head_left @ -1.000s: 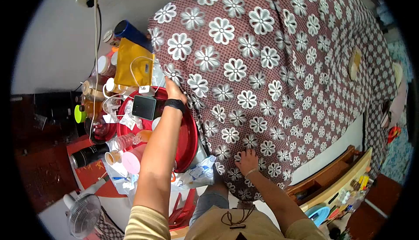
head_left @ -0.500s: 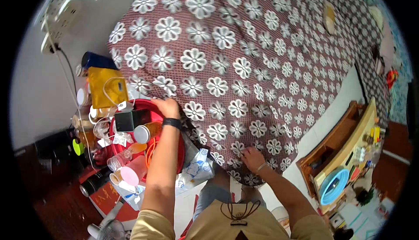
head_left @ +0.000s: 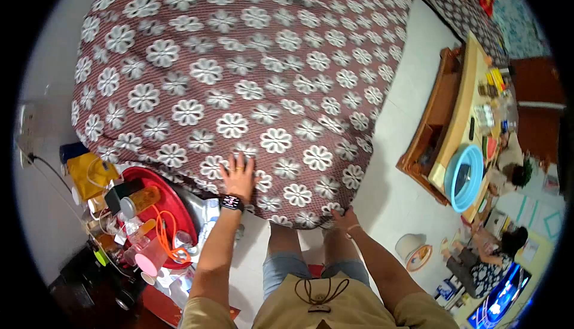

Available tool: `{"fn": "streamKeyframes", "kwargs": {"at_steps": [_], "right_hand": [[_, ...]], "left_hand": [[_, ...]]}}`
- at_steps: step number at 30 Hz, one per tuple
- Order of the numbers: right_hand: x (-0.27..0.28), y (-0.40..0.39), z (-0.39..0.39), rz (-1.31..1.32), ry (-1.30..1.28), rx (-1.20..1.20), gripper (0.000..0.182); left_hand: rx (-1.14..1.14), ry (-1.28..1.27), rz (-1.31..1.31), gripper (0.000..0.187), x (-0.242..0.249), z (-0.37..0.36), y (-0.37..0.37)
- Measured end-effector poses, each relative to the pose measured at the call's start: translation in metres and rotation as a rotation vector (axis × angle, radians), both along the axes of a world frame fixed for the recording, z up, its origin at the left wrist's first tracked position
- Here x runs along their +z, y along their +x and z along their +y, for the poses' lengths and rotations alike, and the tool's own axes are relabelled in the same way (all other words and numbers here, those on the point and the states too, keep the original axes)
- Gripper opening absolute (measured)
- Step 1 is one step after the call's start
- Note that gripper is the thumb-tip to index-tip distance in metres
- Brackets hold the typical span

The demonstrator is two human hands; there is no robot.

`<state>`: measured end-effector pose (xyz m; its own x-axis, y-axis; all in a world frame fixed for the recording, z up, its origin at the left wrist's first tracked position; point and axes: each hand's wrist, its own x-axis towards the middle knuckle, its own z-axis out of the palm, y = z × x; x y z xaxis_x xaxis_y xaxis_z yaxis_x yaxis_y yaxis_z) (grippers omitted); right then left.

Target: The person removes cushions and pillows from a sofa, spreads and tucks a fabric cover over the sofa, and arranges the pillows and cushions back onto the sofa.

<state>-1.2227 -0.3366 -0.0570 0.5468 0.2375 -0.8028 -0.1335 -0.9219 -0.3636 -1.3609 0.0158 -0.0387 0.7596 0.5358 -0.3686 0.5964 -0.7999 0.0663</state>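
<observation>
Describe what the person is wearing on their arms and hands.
Short tan sleeves on both sides. The left hand has a dark watch at its wrist and what looks like a ring. The right hand has a thin, pale band at its wrist.

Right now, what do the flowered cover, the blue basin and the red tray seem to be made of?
Flowered cover: soft, matte textile, judging by its folds and fine textured ground; fibre unclear.
Blue basin: probably plastic, smooth, with an even colour and rounded rim.
Red tray: plastic or painted metal, smooth and evenly coloured; the look leaves it open.
</observation>
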Motion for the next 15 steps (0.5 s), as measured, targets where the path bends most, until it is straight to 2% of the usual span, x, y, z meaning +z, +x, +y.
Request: {"fn": "streamKeyframes", "kwargs": {"at_steps": [2,4,5,7,9,10,13,14,15], "right_hand": [[-0.007,0.002,-0.009,0.034,0.077,-0.006,0.065],[-0.011,0.004,-0.012,0.099,0.034,0.200,0.052],[-0.011,0.005,-0.011,0.129,0.017,0.305,0.047],[0.043,0.007,0.000,0.049,0.348,0.711,0.039],[0.035,-0.009,-0.002,0.045,0.426,0.416,0.043],[0.032,-0.010,-0.008,0.042,0.465,0.270,0.045],[0.043,0.025,-0.018,0.210,0.281,0.332,0.049],[0.006,0.022,-0.031,0.227,0.094,0.420,0.055],[-0.016,0.021,-0.036,0.346,0.081,0.139,0.057]], "left_hand": [[-0.021,0.068,0.058,0.053,-0.003,0.001,0.007],[-0.027,0.129,0.098,0.038,-0.008,-0.001,0.013],[-0.020,0.079,0.137,0.030,-0.003,-0.001,0.018],[-0.101,0.177,0.165,0.027,-0.015,0.002,0.013],[-0.269,0.355,0.082,0.027,-0.012,0.010,0.000],[-0.223,0.356,0.096,0.027,-0.005,0.016,-0.007],[-0.129,0.310,0.297,0.025,0.038,0.027,-0.004],[-0.132,0.321,0.322,0.023,0.039,0.025,-0.002],[-0.136,0.331,0.347,0.022,0.037,0.025,-0.001]]}}
